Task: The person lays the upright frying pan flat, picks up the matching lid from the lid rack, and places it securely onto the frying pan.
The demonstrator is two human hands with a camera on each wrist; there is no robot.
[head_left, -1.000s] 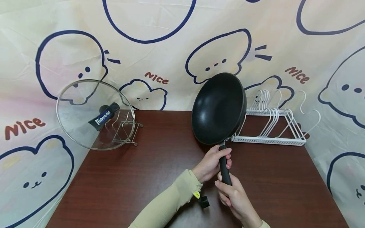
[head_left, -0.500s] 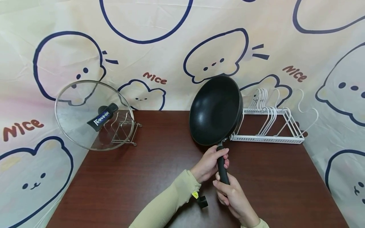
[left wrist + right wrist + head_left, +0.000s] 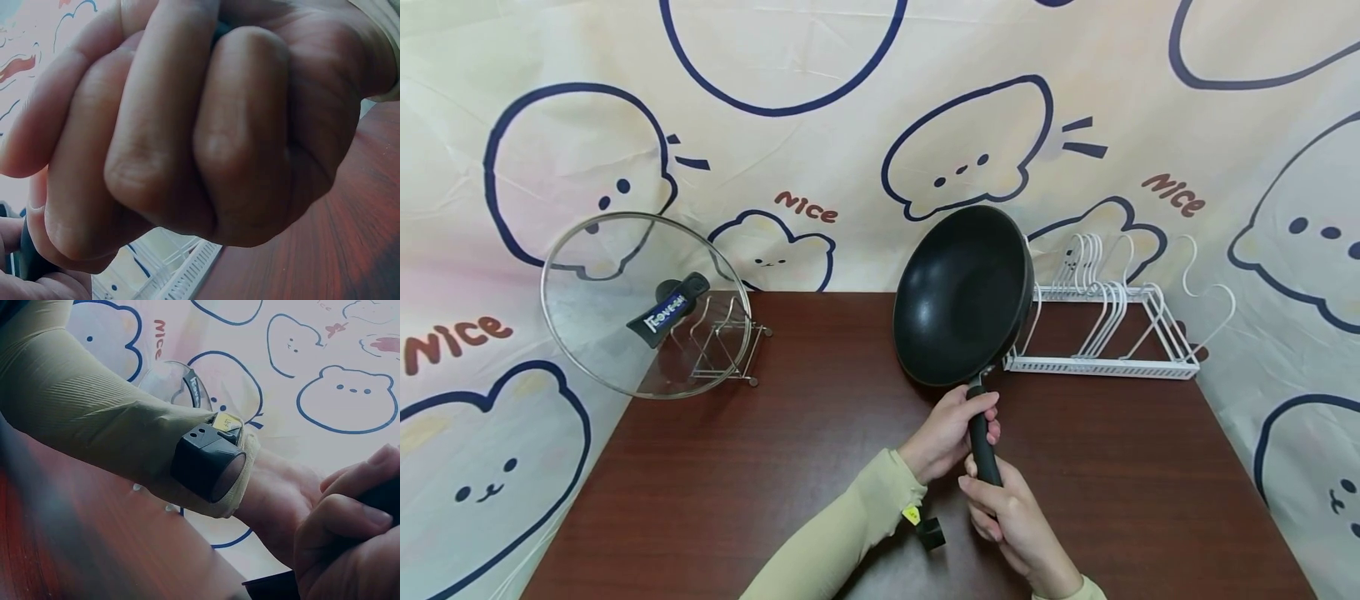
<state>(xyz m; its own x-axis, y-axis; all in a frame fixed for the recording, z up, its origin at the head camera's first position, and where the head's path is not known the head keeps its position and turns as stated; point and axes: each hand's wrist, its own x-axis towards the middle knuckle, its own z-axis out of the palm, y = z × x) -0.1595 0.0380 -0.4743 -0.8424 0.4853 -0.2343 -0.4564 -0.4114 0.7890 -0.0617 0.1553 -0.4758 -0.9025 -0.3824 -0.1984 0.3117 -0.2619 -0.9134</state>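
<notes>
A black frying pan [image 3: 964, 296], deep and round, is tilted up with its inside facing the head camera. My left hand [image 3: 951, 431] grips its black handle [image 3: 979, 429] close to the pan body. Lower down, around the handle's end, my right hand [image 3: 1017, 518] is curled. In the left wrist view the curled fingers [image 3: 156, 144] of the left hand fill most of the picture. From the right wrist, the right hand [image 3: 356, 550] shows at the lower right, with the left forearm behind it. The pan's underside is hidden.
A glass lid [image 3: 587, 333] with a black knob leans in a small wire rack [image 3: 752, 367] at the left. Right of the pan stands a white rack [image 3: 1105, 367] with several white hangers [image 3: 1116, 325]. Both racks are on the brown table [image 3: 775, 492], before a printed cloth backdrop.
In the head view the pan has shifted slightly left and down, with both hands still on its handle. The view itself has also drifted a little.
</notes>
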